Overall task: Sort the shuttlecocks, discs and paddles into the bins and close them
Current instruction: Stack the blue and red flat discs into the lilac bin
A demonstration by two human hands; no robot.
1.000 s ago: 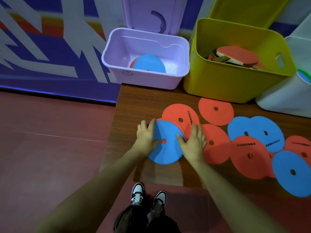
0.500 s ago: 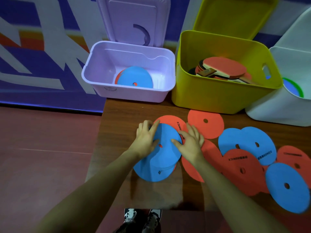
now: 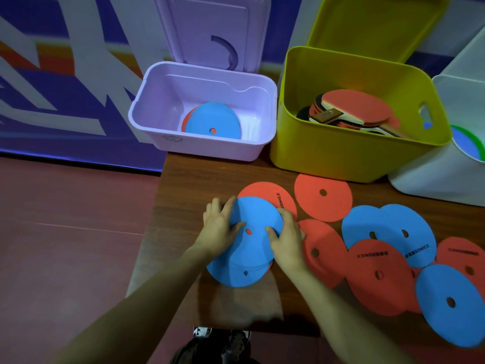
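A small stack of flat discs, blue on top, lies near the table's left edge. My left hand presses its left rim and my right hand its right rim, thumbs on the top disc. A second blue disc sticks out below. Several loose red and blue discs spread to the right. The lilac bin holds a blue disc over a red one. The yellow bin holds paddles.
Both bins' lids stand open against the wall. A white bin with a green and blue thing inside sits at the far right. The wooden table ends just left of my left hand; red floor lies beyond. My shoes show below.
The stack between my hands has slid towards me and now overlaps a second blue disc. My head has tilted up, showing more of the bins and lids.
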